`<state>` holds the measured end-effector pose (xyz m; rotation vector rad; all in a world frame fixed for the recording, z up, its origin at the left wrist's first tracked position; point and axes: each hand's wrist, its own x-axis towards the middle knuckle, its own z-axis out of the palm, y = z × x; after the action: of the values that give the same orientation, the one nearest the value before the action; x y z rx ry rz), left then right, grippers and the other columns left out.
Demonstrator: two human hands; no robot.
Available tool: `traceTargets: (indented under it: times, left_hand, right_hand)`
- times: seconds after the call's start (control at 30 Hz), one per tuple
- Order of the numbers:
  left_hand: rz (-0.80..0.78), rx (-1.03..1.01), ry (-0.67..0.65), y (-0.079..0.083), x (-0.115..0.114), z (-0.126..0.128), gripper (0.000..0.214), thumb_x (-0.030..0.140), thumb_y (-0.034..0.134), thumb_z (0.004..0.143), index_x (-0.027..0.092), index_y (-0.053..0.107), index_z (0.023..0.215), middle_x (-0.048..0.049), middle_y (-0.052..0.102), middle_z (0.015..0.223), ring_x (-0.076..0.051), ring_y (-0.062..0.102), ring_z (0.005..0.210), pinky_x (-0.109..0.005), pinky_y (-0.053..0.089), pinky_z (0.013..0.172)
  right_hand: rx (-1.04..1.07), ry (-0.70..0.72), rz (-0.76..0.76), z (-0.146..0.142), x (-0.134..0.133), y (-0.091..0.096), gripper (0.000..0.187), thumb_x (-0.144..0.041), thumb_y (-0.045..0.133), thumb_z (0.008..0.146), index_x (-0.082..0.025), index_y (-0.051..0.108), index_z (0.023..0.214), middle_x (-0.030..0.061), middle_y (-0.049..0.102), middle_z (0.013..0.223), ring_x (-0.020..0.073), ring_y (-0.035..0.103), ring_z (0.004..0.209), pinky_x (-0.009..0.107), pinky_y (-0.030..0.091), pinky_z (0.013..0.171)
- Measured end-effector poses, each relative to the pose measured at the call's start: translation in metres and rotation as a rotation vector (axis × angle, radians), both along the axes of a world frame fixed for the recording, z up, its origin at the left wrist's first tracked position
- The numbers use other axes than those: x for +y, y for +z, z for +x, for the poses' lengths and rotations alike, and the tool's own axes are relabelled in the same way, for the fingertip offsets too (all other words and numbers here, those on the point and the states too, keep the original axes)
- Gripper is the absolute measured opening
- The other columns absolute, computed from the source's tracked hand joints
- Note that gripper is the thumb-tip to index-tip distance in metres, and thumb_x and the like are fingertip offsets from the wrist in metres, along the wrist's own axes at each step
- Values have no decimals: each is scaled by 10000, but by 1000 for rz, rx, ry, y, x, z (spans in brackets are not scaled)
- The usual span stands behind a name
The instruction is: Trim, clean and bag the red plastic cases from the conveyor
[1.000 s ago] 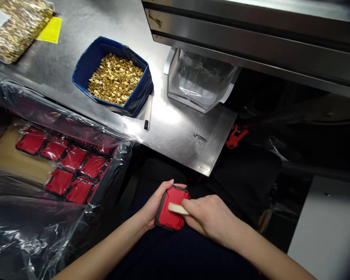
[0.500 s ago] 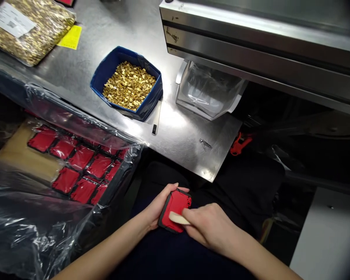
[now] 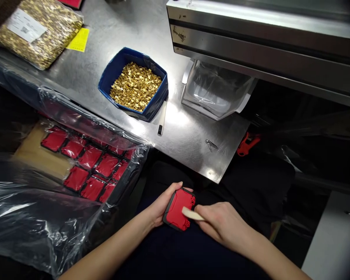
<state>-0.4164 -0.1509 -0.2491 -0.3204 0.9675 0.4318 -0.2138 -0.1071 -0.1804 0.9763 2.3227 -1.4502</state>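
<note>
Near, above the lap (image 3: 175, 252), the left hand (image 3: 160, 207) grips a red-and-black case (image 3: 177, 209) by its left side. The right hand (image 3: 221, 219) clasps a cream flat-tipped tool (image 3: 191, 214), its tip over the red face; contact is unclear. Farther off, a blue bin (image 3: 158, 102) of small brass parts (image 3: 135, 87) stands on the metal table (image 3: 189, 144).

The hands (image 3: 221, 221) and forearms (image 3: 116, 245) are bare, clothing (image 3: 175, 256) dark.
</note>
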Motion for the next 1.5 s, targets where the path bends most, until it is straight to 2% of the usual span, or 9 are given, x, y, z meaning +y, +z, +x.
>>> traceTargets:
  times: [0.07, 0.2, 0.33, 0.47, 0.6, 0.73, 1.07, 1.4, 1.5]
  left_hand:
    - [8, 4, -9, 0, 1, 1, 518, 570, 602, 937, 102, 733, 1114, -130, 779, 921, -213, 715, 757, -283, 550, 702]
    - [-11, 0, -18, 0, 1, 3, 506, 587, 632, 919, 104, 742, 1023, -81, 750, 762, -173, 653, 589, -260, 506, 602]
    - [4, -10, -13, -1, 2, 1, 534, 597, 649, 911, 102, 730, 1096, -131, 781, 921, -226, 720, 778, -293, 557, 728]
    - [-11, -23, -4, -2, 2, -1, 541, 610, 654, 902, 112, 733, 1098, -107, 770, 863, -192, 680, 632, -276, 534, 612]
    - [-13, -21, -6, -3, 2, -1, 520, 586, 628, 924, 108, 742, 1095, -127, 782, 930, -213, 711, 731, -292, 564, 681]
    - [-15, -15, -19, -3, 3, -1, 521, 591, 613, 929, 114, 744, 1091, -102, 768, 866, -181, 668, 612, -268, 534, 584]
    - [5, 25, -26, 4, 3, 0, 495, 550, 580, 955, 100, 745, 1080, -99, 763, 880, -164, 677, 644, -249, 538, 626]
    - [16, -31, -35, -3, 2, -2, 546, 614, 655, 886, 110, 744, 1077, -90, 766, 857, -185, 692, 701, -259, 560, 662]
    - [11, -64, -55, -6, 1, -4, 573, 639, 646, 884, 120, 736, 1112, -81, 762, 844, -171, 666, 635, -255, 541, 595]
  right_hand:
    - [20, 14, 4, -2, 0, -1, 180, -332, 452, 1050, -244, 538, 918, -38, 697, 805, 124, 604, 649, 288, 294, 607]
    - [-38, -51, 5, -7, 0, -3, 200, -374, 425, 1065, -254, 571, 1001, -27, 717, 841, 130, 621, 652, 283, 293, 599]
    - [0, -16, -1, -7, -3, -1, 190, -360, 442, 1055, -255, 576, 972, -29, 710, 811, 133, 621, 644, 283, 282, 588]
    - [-43, -83, -29, -1, -3, 3, 172, -343, 419, 1065, -271, 575, 1066, -32, 713, 839, 131, 617, 642, 277, 289, 583]
    - [-50, -60, -25, 1, -3, 5, 176, -342, 413, 1065, -265, 567, 1027, -32, 702, 819, 139, 622, 649, 287, 286, 588]
    - [-79, -71, -44, 0, -4, 7, 199, -357, 393, 1072, -265, 568, 1051, -32, 693, 807, 140, 615, 636, 281, 291, 578]
    - [-84, -93, -74, 0, -6, 11, 161, -305, 429, 1055, -262, 583, 1033, -28, 692, 778, 140, 613, 613, 268, 303, 569]
    - [-57, -53, -53, -3, -7, 9, 166, -319, 431, 1054, -273, 590, 1060, -38, 712, 828, 133, 636, 651, 269, 311, 586]
    - [-72, -77, -60, 2, -5, 8, 136, -314, 443, 1050, -267, 571, 1057, -42, 693, 813, 124, 608, 629, 265, 309, 579]
